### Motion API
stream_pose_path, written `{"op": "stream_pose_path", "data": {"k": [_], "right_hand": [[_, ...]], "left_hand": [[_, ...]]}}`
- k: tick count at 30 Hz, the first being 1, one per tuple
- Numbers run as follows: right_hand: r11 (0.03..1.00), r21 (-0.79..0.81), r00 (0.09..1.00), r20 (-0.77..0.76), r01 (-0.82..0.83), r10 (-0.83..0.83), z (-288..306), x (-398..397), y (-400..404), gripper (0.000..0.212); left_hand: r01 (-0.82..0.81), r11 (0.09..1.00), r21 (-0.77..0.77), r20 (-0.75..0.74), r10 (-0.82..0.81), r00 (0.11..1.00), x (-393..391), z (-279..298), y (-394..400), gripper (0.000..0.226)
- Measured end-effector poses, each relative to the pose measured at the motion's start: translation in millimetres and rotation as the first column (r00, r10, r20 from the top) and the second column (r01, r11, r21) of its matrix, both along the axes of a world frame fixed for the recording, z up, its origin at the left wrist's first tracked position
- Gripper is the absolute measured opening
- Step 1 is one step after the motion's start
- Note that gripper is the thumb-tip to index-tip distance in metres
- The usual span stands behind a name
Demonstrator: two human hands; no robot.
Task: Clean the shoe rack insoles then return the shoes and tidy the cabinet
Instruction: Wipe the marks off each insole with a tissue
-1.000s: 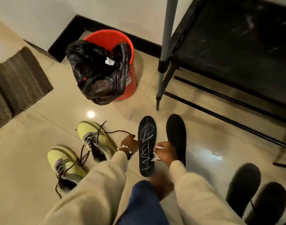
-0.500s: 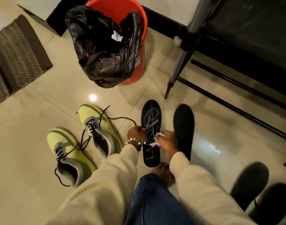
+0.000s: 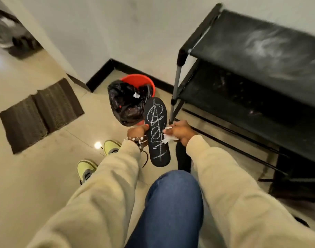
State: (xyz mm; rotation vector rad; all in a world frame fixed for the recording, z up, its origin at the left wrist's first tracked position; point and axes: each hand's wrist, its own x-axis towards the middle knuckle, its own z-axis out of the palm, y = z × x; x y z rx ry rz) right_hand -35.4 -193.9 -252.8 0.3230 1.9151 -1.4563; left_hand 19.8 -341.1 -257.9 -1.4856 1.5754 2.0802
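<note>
Head view, left to right: yellow-green sneakers (image 3: 99,161) at lower left, left hand (image 3: 138,130) pinching the chalk-marked black insole (image 3: 157,131) lifted at centre frame, right hand (image 3: 181,133) clutching a white wipe (image 3: 168,138) against it, black shoe rack (image 3: 260,77) at right.

One cam only, worn on the person's head, looking fwd and steeply down past the knee to the floor. Wide-angle, edges bend. Hands sit close, mid-frame; shoe rack (image 3: 260,72) fills the right, doormat (image 3: 40,111) far left, wall corner up top. No 2nd view to overlap.
</note>
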Motion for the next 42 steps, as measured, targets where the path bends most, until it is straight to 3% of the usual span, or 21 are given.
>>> {"op": "stream_pose_path", "data": {"k": [4, 6, 11, 16, 22, 32, 37, 42], "right_hand": [[0.99, -0.138, 0.993, -0.111, 0.024, -0.039, 80, 18, 3, 0.023], [0.97, -0.233, 0.985, -0.142, 0.064, -0.099, 115, 28, 6, 0.012], [0.878, -0.446, 0.917, -0.252, 0.174, -0.31, 194, 57, 60, 0.014], [0.754, -0.56, 0.815, -0.221, 0.343, -0.536, 228, 92, 168, 0.008], [0.564, -0.581, 0.61, -0.14, 0.587, -0.78, 214, 142, 310, 0.029], [0.147, -0.56, 0.17, -0.012, 0.816, -0.985, 152, 194, 456, 0.019], [0.073, -0.477, 0.091, 0.015, 0.876, -0.996, 109, 191, 496, 0.015], [0.079, -0.325, 0.081, -0.006, 0.943, -0.997, 86, 170, 515, 0.02]], "left_hand": [[-0.17, 0.985, -0.006, -0.197, 0.165, 0.966, 11, 82, 9, 0.01], [-0.192, 0.981, 0.029, -0.319, 0.191, 0.928, 14, 119, 18, 0.013], [-0.086, 0.994, 0.061, -0.528, 0.105, 0.843, 24, 203, 69, 0.029], [0.207, 0.975, 0.085, -0.592, -0.118, 0.798, 32, 241, 170, 0.026], [0.586, 0.808, 0.064, -0.573, -0.451, 0.685, 43, 222, 310, 0.017], [0.936, 0.337, -0.106, -0.477, -0.843, 0.249, 54, 158, 470, 0.037], [0.964, 0.255, -0.074, -0.33, -0.918, 0.217, 50, 108, 507, 0.039], [0.946, 0.305, -0.111, -0.222, -0.935, 0.275, 50, 86, 530, 0.045]]}}
